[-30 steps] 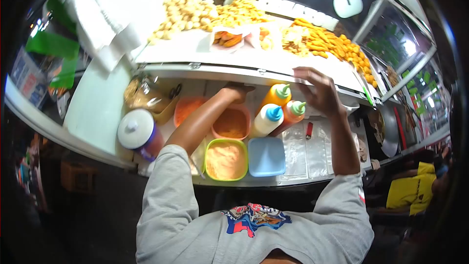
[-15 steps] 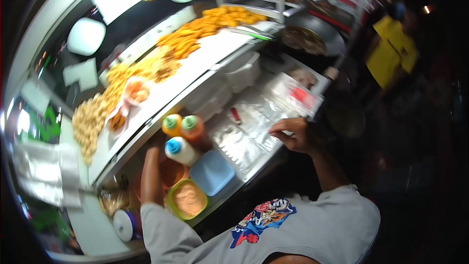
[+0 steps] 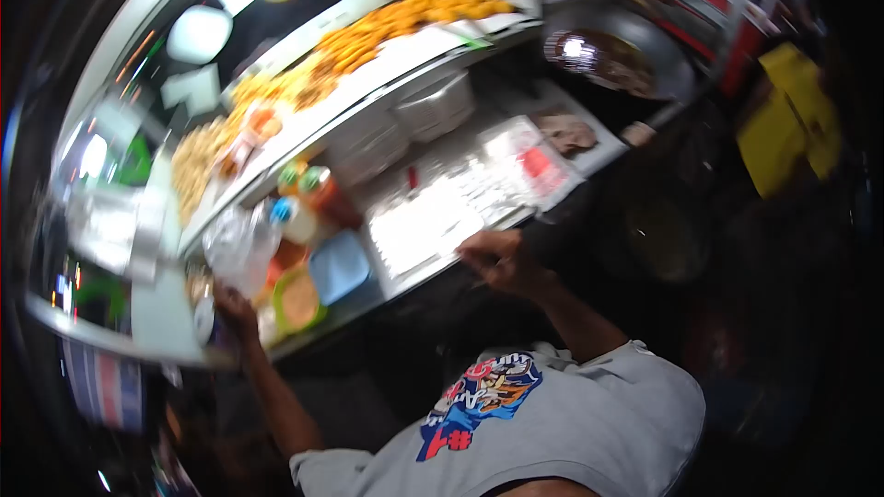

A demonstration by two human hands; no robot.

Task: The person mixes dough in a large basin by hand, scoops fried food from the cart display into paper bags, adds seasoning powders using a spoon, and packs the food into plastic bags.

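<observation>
My left hand (image 3: pixel 237 308) is at the left end of the stall, its fingers wrapped at the lower edge of a clear plastic bag (image 3: pixel 241 244) that stands up above it. Under and beside the bag are a green-rimmed tub of pale orange powder (image 3: pixel 298 299) and a blue-lidded box (image 3: pixel 339 267). My right hand (image 3: pixel 495 256) hovers at the counter's front edge, beside flat clear plastic bags (image 3: pixel 428 228); its fingers are bent together, and blur hides whether anything is between them. Squeeze bottles (image 3: pixel 295 217) stand behind the blue lid.
Fried snacks (image 3: pixel 368 37) lie on the upper shelf. At the back right is a large pan of oil (image 3: pixel 612 60). A red lighter (image 3: pixel 412 177) lies on the counter. A person in yellow (image 3: pixel 787 124) is at the far right.
My left hand has come out from under the shelf and now has a clear bag at it. My right hand stays near the counter's front edge. The view has shifted.
</observation>
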